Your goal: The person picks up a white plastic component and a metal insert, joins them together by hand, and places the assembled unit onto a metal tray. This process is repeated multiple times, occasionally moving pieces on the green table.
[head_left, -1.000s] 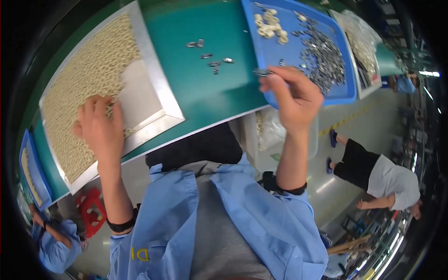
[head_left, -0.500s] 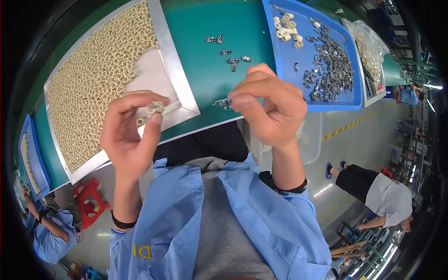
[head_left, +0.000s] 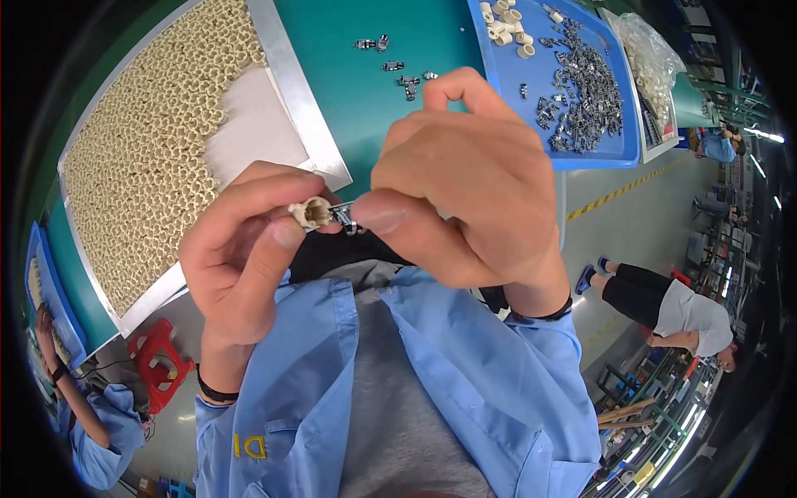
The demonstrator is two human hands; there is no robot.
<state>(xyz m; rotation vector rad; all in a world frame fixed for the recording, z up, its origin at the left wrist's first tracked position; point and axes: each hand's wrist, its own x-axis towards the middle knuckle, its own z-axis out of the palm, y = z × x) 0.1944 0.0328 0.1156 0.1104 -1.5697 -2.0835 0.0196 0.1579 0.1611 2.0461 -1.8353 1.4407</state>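
Note:
My left hand [head_left: 237,261] pinches a hollow cream socket piece [head_left: 309,212] between thumb and fingertips, its scalloped opening showing. Just right of it is a small shiny metal clip [head_left: 344,219], held at the fingertips of my right hand [head_left: 481,187]. The clip's left end meets the edge of the socket piece; whether any of it sits inside, I cannot tell. My right hand is closed, and its knuckles hide part of the grip. Several loose metal clips [head_left: 393,66] lie on the green tabletop [head_left: 332,33] beyond my hands.
At left, a metal-framed tray [head_left: 328,158] holds many cream pieces [head_left: 158,141]. A blue tray [head_left: 610,159] at right holds a heap of metal clips [head_left: 585,91] and several cream rings [head_left: 506,29]. Another person's arm [head_left: 79,390] reaches a blue tray at far left; a person [head_left: 664,311] stands at right.
My hands have come together: the right moved left and brought the metal clip against the socket piece. The socket piece has turned so its opening shows. The view has shifted slightly.

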